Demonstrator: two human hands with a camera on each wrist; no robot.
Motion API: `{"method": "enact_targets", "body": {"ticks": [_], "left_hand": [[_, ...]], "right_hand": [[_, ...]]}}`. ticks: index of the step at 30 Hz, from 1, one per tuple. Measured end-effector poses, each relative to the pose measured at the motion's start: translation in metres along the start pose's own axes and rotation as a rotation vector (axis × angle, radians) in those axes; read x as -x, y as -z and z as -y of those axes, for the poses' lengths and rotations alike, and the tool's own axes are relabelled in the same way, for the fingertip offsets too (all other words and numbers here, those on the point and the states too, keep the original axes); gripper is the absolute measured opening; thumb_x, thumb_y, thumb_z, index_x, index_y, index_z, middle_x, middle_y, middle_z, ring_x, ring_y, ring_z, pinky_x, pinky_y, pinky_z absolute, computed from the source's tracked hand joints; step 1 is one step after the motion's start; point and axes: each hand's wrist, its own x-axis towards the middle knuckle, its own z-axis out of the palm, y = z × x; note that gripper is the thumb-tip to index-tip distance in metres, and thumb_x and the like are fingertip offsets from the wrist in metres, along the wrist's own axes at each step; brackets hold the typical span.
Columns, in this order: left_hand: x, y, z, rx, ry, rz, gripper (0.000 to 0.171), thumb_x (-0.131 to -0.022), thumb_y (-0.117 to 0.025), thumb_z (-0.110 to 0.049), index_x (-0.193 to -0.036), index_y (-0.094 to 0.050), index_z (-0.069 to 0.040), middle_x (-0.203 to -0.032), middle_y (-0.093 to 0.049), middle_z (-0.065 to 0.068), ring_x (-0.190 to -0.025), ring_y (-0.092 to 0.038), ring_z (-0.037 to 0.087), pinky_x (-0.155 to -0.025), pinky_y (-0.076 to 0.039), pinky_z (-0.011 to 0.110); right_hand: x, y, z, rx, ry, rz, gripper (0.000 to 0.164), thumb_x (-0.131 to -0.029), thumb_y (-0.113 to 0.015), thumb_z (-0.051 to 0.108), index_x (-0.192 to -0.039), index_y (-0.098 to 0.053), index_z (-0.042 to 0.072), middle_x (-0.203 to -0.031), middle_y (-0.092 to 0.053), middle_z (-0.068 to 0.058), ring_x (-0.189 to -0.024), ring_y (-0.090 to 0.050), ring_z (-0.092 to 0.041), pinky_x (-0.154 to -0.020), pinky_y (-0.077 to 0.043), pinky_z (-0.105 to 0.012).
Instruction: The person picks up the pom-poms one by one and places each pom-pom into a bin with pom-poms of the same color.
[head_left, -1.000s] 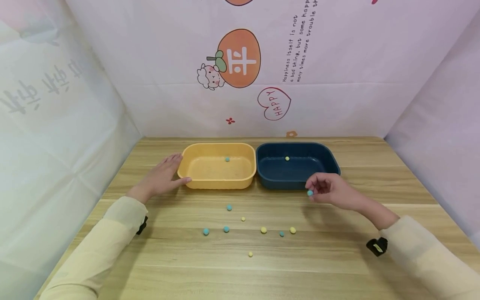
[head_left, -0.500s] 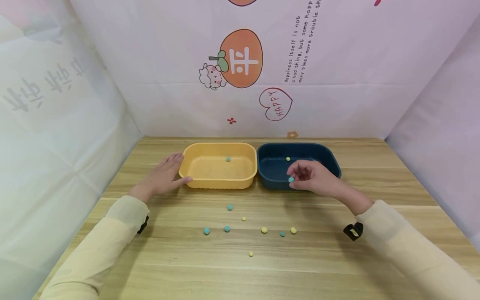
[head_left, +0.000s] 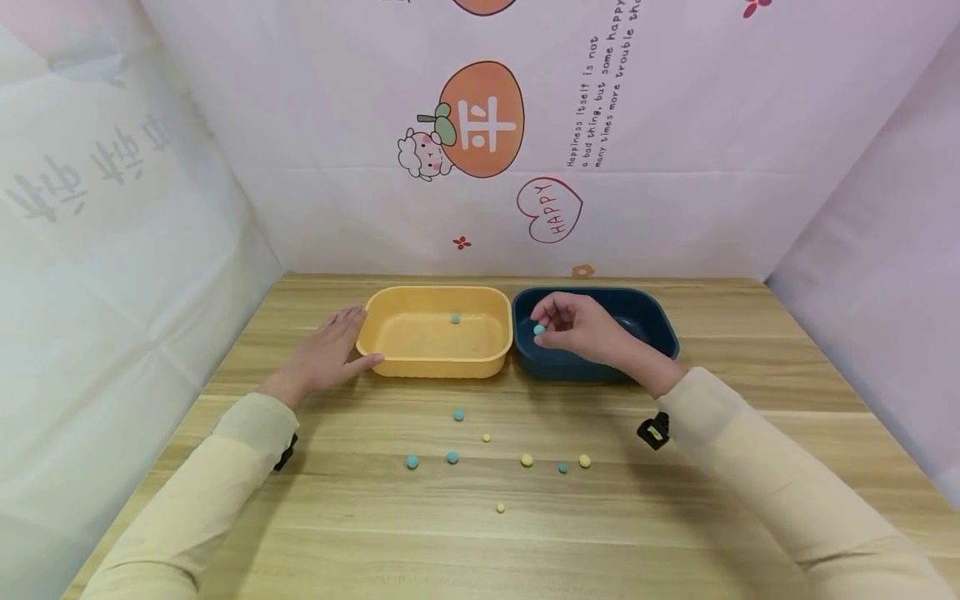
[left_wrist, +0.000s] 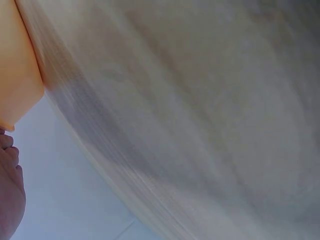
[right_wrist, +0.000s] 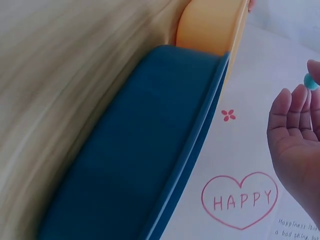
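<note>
My right hand (head_left: 583,327) pinches a small blue ball (head_left: 539,330) between thumb and fingers, held over the left part of the dark blue bin (head_left: 558,367). In the right wrist view the same ball shows at the fingertips, above the bin's rim. My left hand (head_left: 321,354) rests against the left end of the yellow bin (head_left: 435,367), fingers extended behind and thumb at the front corner. One blue ball (head_left: 455,319) lies inside the yellow bin. The dark bin's inside is partly hidden by my right hand.
On the wooden table (head_left: 360,533) before the bins lie several loose balls, among them a blue ball (head_left: 412,462) and a yellow ball (head_left: 527,460). Both bins stand side by side near the printed cloth backdrop (head_left: 337,217). Cloth also hangs at both sides.
My right hand has carried the blue ball left and away from me, from the dark bin's front right to above its left part. My left hand has stayed put.
</note>
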Motion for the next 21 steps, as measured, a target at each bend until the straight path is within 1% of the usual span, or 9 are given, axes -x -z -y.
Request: {"method": "enact_targets", "body": {"ticks": [4, 8, 12, 15, 21], "left_hand": [[0.000, -0.001, 0.001, -0.003, -0.004, -0.013, 0.094, -0.097, -0.041, -0.062, -0.152, -0.010, 0.008, -0.158, -0.011, 0.025, -0.146, -0.007, 0.035, -0.118, -0.004, 0.044], [0.001, 0.000, -0.001, 0.001, -0.001, -0.005, 0.094, -0.097, -0.042, -0.061, -0.152, -0.010, 0.008, -0.158, -0.011, 0.025, -0.146, -0.006, 0.035, -0.118, -0.004, 0.043], [0.001, 0.001, -0.002, 0.000, 0.002, 0.004, 0.094, -0.097, -0.041, -0.061, -0.152, -0.010, 0.008, -0.158, -0.010, 0.024, -0.146, -0.005, 0.035, -0.118, -0.004, 0.043], [0.001, 0.001, -0.003, 0.000, 0.001, 0.004, 0.094, -0.097, -0.041, -0.061, -0.152, -0.010, 0.008, -0.158, -0.010, 0.024, -0.146, -0.005, 0.035, -0.118, -0.004, 0.044], [0.002, 0.001, -0.001, -0.003, 0.002, 0.001, 0.094, -0.097, -0.041, -0.061, -0.152, -0.010, 0.007, -0.159, -0.009, 0.024, -0.147, -0.004, 0.034, -0.118, -0.003, 0.043]], "right_hand": [[-0.016, -0.010, 0.005, 0.018, -0.017, -0.020, 0.023, -0.086, -0.071, 0.000, -0.106, -0.061, -0.005, -0.090, -0.059, -0.012, -0.078, -0.054, -0.025, -0.065, -0.050, -0.022], [-0.030, -0.020, 0.010, 0.019, -0.048, -0.026, 0.023, -0.087, -0.070, 0.001, -0.107, -0.062, -0.002, -0.093, -0.059, -0.012, -0.081, -0.054, -0.024, -0.068, -0.050, -0.023], [-0.043, -0.028, 0.015, 0.019, -0.069, -0.040, 0.023, -0.088, -0.070, 0.002, -0.108, -0.062, 0.000, -0.096, -0.059, -0.012, -0.085, -0.054, -0.025, -0.071, -0.050, -0.026], [-0.054, -0.033, 0.016, 0.033, -0.079, -0.059, 0.023, -0.087, -0.071, 0.003, -0.108, -0.062, 0.001, -0.097, -0.059, -0.011, -0.086, -0.054, -0.025, -0.073, -0.050, -0.028], [-0.076, -0.047, 0.016, 0.038, -0.108, -0.080, 0.024, -0.087, -0.071, 0.002, -0.109, -0.063, 0.000, -0.099, -0.059, -0.011, -0.088, -0.053, -0.024, -0.076, -0.050, -0.027]]}}
